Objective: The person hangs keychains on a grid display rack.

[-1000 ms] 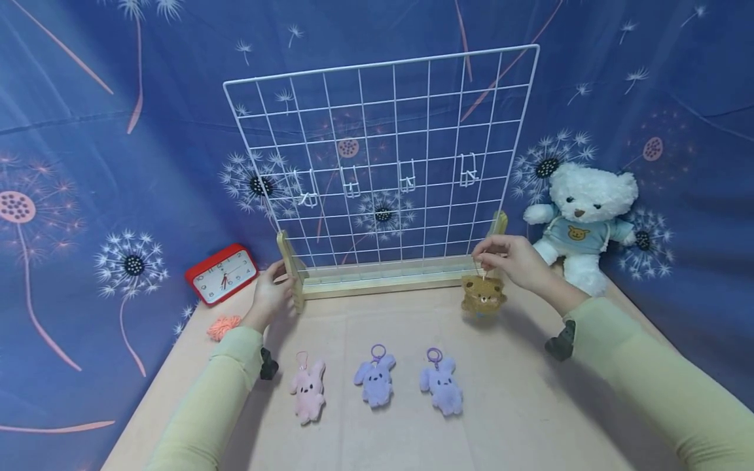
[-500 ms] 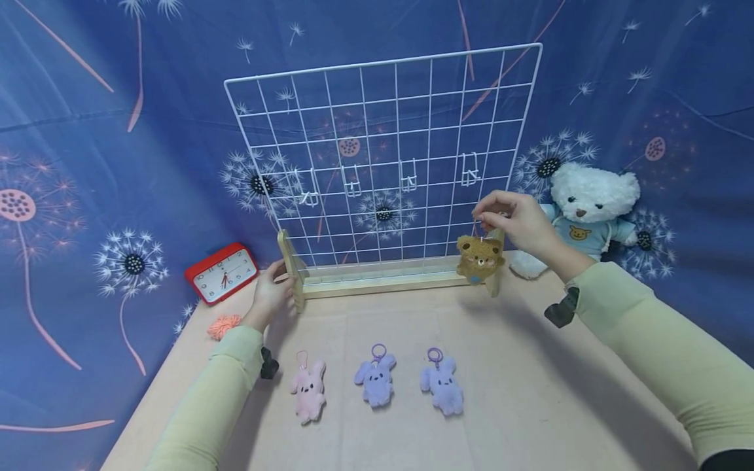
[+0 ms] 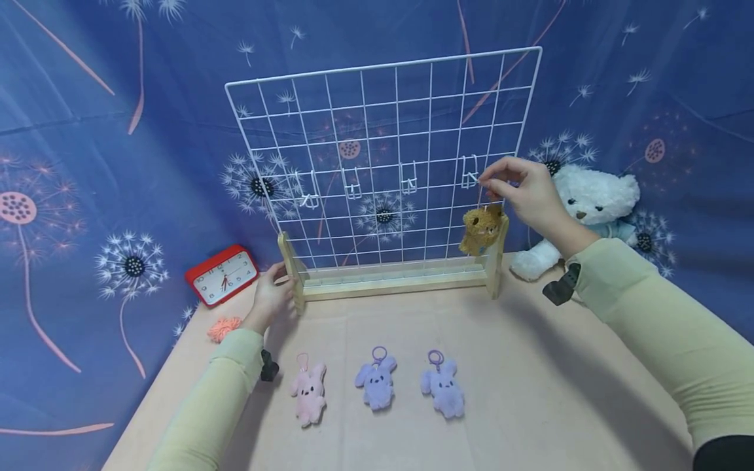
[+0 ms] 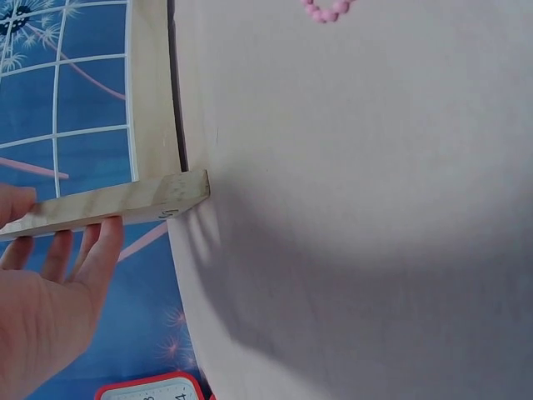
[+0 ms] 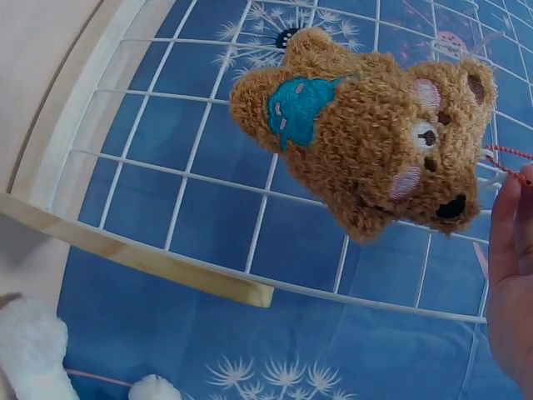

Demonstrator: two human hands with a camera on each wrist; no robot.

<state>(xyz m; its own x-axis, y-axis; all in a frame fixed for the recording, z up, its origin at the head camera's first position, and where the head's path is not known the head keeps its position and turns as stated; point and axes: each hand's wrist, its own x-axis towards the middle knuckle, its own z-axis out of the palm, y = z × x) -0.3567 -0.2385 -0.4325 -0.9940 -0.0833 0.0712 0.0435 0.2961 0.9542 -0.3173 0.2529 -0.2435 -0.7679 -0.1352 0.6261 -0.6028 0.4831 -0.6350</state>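
Observation:
My right hand pinches the thin reddish ball chain of a brown plush bear keychain. The bear dangles in front of the white wire grid, close to the rightmost white hook. In the right wrist view the bear has a teal patch on its belly, and only part of the hand shows. At the other end, my left hand holds the wooden side support of the grid's stand, with the thumb on one face and the fingers on the other.
On the table lie a pink plush keychain and two purple ones, the middle and the right. A red clock and orange yarn sit left. A white teddy bear sits right, partly behind my hand.
My right hand has lifted the bear keychain from near the table up to the rightmost hook's height, and the bear has swung and turned. The left hand has stayed on the support.

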